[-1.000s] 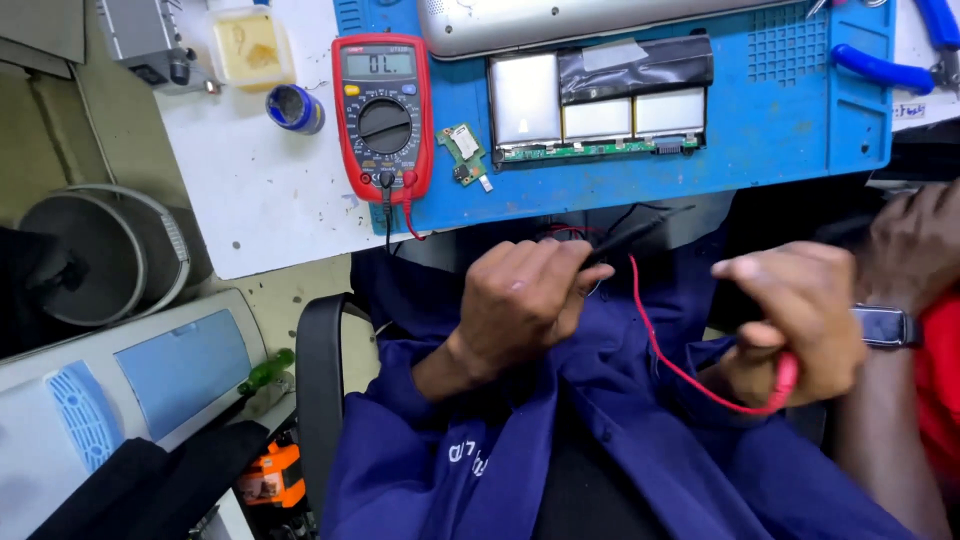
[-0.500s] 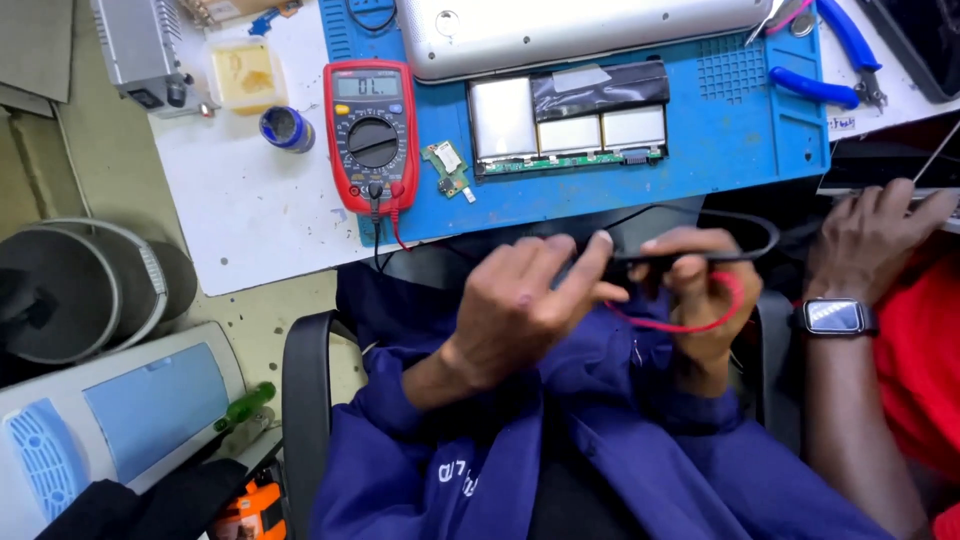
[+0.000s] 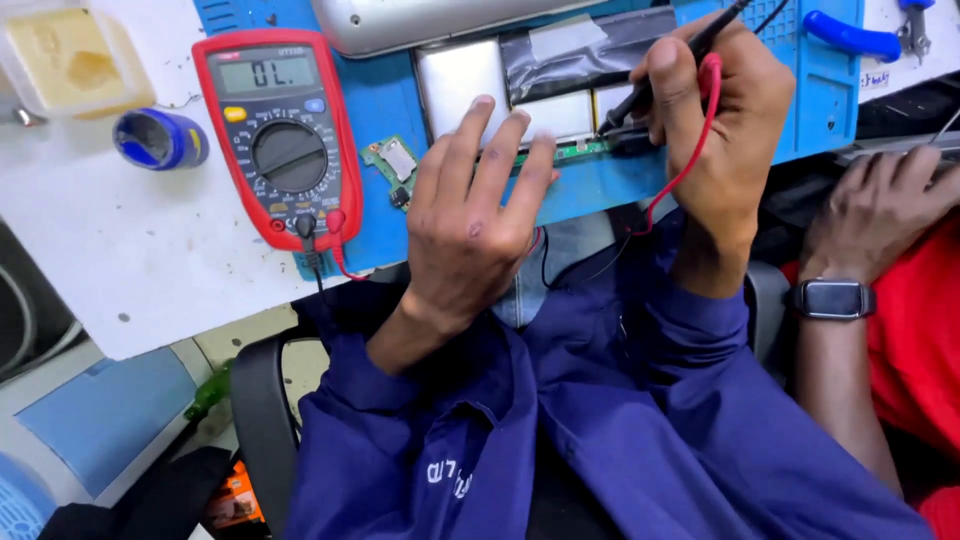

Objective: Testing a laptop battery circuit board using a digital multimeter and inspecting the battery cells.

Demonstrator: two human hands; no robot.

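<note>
A red multimeter [image 3: 280, 140] lies on the blue work mat [image 3: 385, 90], its black and red leads running down off the table edge. My right hand [image 3: 715, 130] grips both test probes [image 3: 690, 50], their tips touching the green circuit strip [image 3: 570, 152] of a silver battery pack [image 3: 520, 85]. My left hand [image 3: 475, 220] rests with fingers spread on the pack's lower edge, holding nothing. A small loose green circuit board [image 3: 392, 165] lies between the meter and my left hand.
A blue tape roll [image 3: 160, 138] and a yellowish tub [image 3: 70, 62] sit on the white table at the left. Blue-handled pliers [image 3: 850, 35] lie at the top right. Another person's hand with a wristwatch [image 3: 835, 298] rests at the right.
Both hands moved up from my lap to the battery pack. The right hand brought the probes onto the circuit strip; the left hand opened and settled on the pack.
</note>
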